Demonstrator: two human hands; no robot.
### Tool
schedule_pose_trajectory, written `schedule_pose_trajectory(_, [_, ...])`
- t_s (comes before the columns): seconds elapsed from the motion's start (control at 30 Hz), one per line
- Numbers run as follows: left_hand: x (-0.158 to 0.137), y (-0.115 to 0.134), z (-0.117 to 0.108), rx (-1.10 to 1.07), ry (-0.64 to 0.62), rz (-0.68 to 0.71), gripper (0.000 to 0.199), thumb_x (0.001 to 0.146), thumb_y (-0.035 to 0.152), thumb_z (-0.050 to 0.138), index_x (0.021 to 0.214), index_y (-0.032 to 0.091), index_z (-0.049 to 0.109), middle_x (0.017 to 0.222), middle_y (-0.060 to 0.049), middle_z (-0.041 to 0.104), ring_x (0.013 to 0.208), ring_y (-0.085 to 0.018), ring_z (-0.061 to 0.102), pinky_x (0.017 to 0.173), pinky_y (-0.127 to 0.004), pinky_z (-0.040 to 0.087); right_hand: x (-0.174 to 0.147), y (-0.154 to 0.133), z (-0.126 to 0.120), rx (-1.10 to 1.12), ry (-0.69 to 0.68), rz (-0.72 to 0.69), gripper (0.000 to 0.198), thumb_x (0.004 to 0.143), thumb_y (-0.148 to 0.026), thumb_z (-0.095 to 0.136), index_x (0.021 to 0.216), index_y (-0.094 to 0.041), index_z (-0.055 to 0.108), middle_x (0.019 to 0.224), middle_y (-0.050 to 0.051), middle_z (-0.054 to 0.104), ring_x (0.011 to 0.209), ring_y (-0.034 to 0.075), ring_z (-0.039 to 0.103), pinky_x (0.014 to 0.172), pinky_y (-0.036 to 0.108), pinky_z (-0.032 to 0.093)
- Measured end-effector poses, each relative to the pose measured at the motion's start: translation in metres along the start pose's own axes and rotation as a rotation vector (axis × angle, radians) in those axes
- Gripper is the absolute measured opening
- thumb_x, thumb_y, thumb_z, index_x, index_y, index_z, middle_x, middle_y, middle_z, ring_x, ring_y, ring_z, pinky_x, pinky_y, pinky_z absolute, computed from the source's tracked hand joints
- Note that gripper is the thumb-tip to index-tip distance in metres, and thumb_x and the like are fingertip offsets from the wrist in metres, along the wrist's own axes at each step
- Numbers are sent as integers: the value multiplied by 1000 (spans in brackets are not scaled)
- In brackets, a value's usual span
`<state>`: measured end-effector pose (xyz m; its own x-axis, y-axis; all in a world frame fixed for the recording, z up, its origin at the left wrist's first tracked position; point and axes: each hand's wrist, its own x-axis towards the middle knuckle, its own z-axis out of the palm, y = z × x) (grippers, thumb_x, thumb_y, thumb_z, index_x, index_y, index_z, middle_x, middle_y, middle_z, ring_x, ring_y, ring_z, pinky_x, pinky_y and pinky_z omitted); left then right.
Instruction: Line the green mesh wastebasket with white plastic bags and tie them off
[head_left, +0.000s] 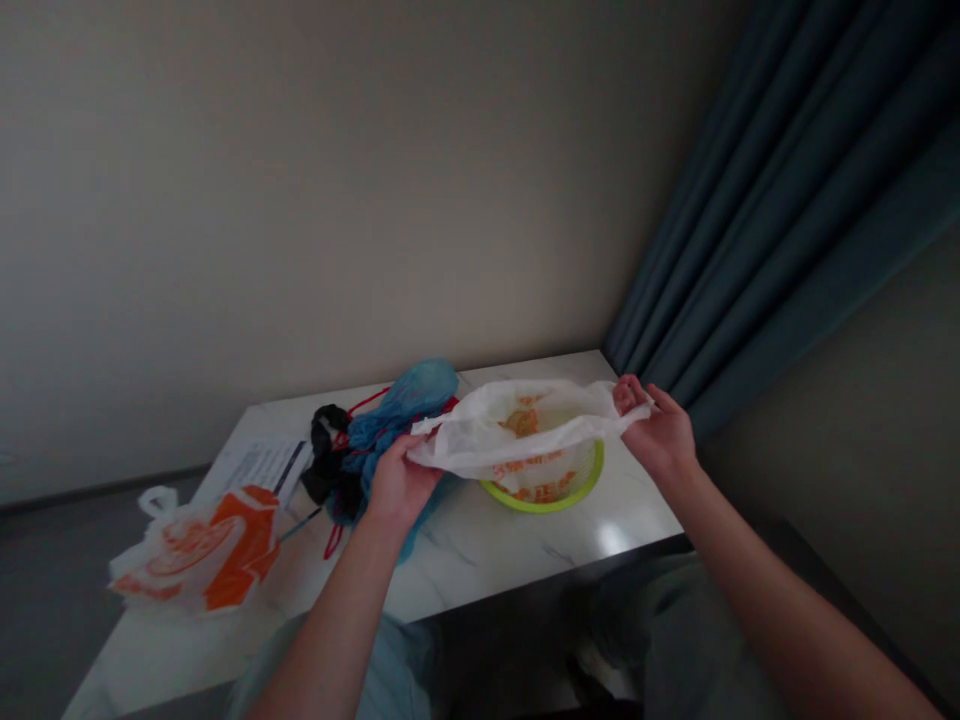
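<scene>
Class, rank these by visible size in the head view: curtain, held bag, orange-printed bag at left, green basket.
1. Curtain, clearly largest.
2. Held bag and orange-printed bag: too alike to rank.
3. Green basket, partly hidden; smallest visible area.

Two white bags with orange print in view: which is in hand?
The bag stretched between the left hand and right hand, at the green basket. The other bag sits toward the table's left end, neither hand on it.
</scene>
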<state>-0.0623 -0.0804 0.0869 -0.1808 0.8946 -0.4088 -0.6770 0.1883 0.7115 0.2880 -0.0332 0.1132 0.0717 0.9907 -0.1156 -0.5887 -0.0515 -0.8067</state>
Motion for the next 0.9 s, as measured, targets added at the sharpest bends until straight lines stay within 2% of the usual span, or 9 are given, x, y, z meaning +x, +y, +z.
schedule_pose_trajectory(0.07, [4, -1, -3, -71, 36, 50, 14, 76, 14, 55, 84, 17, 66, 88, -6, 72, 90, -21, 68, 79, -31, 58, 13, 9, -12, -47, 58, 11, 3, 79, -23, 55, 82, -24, 53, 83, 6, 59, 80, 19, 61, 72, 31, 57])
schedule_pose_trajectory(0.13, [8, -4, -5, -146, 67, 113, 9, 80, 14, 55, 82, 18, 64, 86, -4, 71, 89, -18, 67, 83, -31, 58, 24, 21, -21, -103, 126, 10, 10, 79, -19, 54, 77, -25, 47, 73, 2, 53, 68, 16, 57, 67, 30, 57])
schedule_pose_trajectory(0.27, [11, -12, 2, -296, 82, 200, 15, 93, 22, 50, 89, 17, 64, 99, -6, 71, 98, -16, 66, 92, -31, 55, 36, 38, -24, -10, 412, 2, 17, 80, -9, 50, 77, -24, 42, 65, -5, 43, 52, 10, 46, 52, 21, 49])
schedule_pose_trajectory(0.4, [13, -9, 11, -370, 9, 270, 28, 99, 31, 42, 103, 16, 65, 119, -11, 68, 115, -20, 62, 101, -37, 50, 38, 46, -13, 5, 608, 8, 8, 84, -13, 50, 82, -21, 49, 64, -7, 43, 50, 8, 45, 46, 17, 43])
schedule_pose_trajectory(0.5, [18, -3, 13, -408, 20, 326, 21, 98, 30, 47, 103, 20, 65, 121, -7, 68, 118, -20, 61, 105, -40, 47, 38, 55, -2, -45, 699, 10, 4, 84, -21, 55, 88, -21, 55, 69, -6, 53, 55, 8, 52, 48, 18, 44])
schedule_pose_trajectory(0.6, [25, -3, 16, -382, 22, 357, 17, 93, 27, 55, 108, 25, 63, 110, -3, 71, 110, -19, 65, 103, -39, 48, 40, 63, 9, -103, 645, -117, 19, 87, -34, 53, 103, -25, 56, 83, -5, 62, 67, 10, 61, 53, 19, 46])
schedule_pose_trajectory(0.7, [28, -10, 23, -215, -21, 404, 49, 83, 18, 66, 128, 33, 53, 103, -1, 71, 99, -18, 68, 97, -37, 51, 43, 65, 20, -21, 466, -262, 43, 85, -35, 54, 127, -31, 44, 98, -5, 65, 81, 11, 66, 66, 22, 52])
schedule_pose_trajectory(0.8, [27, -19, 27, 112, -97, 542, 77, 77, 14, 70, 143, 36, 37, 104, -1, 69, 94, -18, 68, 93, -36, 53, 45, 60, 31, 21, 320, -337, 69, 80, -27, 60, 141, -32, 28, 106, -2, 67, 88, 13, 66, 76, 27, 54])
schedule_pose_trajectory(0.9, [27, -25, 21, 619, -218, 780, 67, 82, 11, 59, 143, 32, 40, 115, -5, 65, 106, -21, 64, 102, -43, 48, 46, 54, 37, -130, 241, -458, 68, 81, -27, 59, 142, -30, 30, 103, 0, 67, 85, 15, 65, 76, 30, 53])
